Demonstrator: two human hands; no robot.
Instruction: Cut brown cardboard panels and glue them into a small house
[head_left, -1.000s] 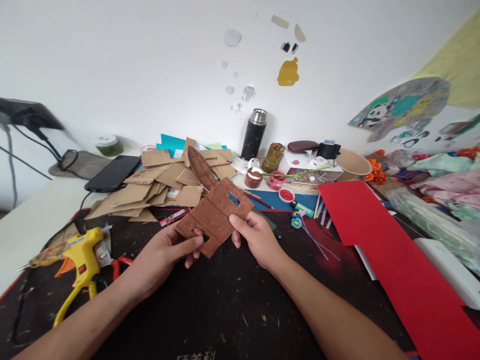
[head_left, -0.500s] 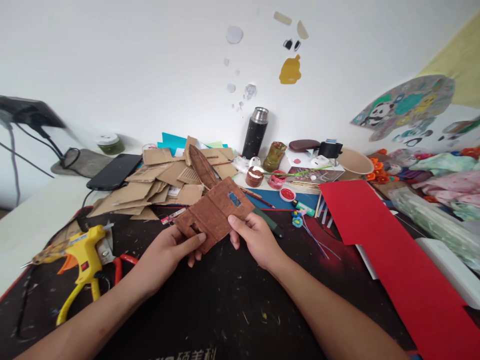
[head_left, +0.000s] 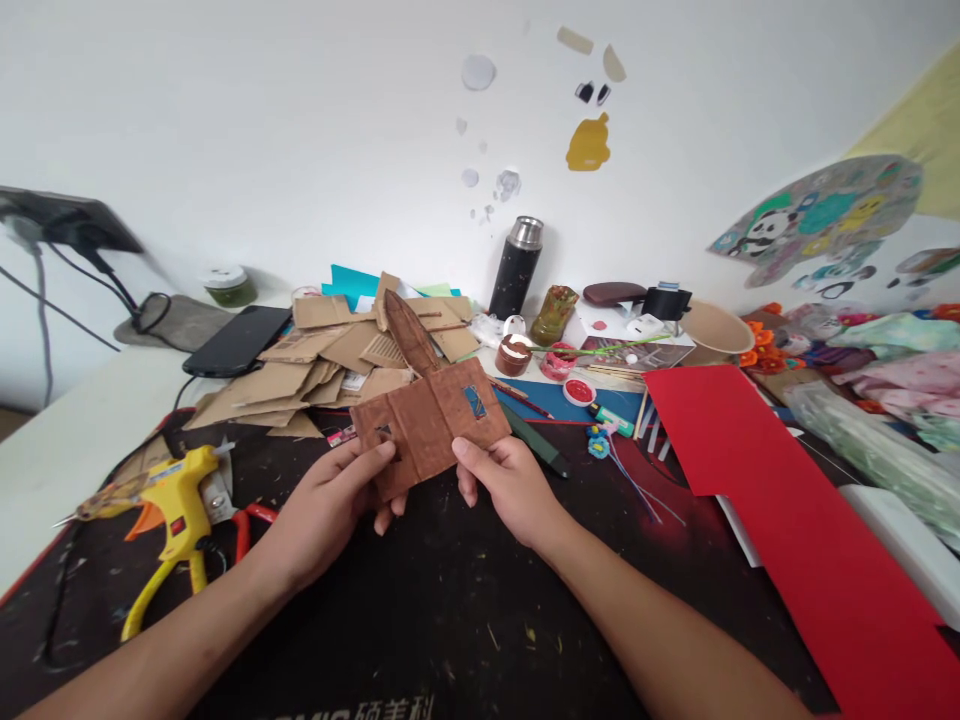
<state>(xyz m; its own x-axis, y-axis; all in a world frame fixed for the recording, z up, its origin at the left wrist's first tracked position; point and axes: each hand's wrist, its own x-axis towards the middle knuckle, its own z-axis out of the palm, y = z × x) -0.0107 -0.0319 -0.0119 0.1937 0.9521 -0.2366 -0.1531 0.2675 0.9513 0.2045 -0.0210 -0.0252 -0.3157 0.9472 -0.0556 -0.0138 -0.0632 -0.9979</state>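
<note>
Between both hands is a brown painted cardboard piece (head_left: 424, 425), creased into panels, with a small rectangular cutout near each end. My left hand (head_left: 337, 495) pinches its left end, thumb on top beside the left cutout. On the lower right edge, my right hand (head_left: 510, 485) grips it with the thumb on the face and fingers beneath. Blue shows through the right cutout. Just behind it, a brown pointed blade-shaped piece (head_left: 407, 330) rests on the stack of cardboard scraps (head_left: 277, 375); whether the two touch is unclear.
A yellow glue gun (head_left: 176, 500) and yellow-and-red handled tools lie left on the dark mat (head_left: 480, 620). Behind stand a black thermos (head_left: 516, 270) and open paint jars (head_left: 514, 355). Red card (head_left: 787, 500) covers the right side. A black phone-like device (head_left: 236, 340) is at the back left.
The brown cardboard piece has turned slightly clockwise and lies more level, its right end lower. Both hands keep hold of it. The whole view has shifted a little.
</note>
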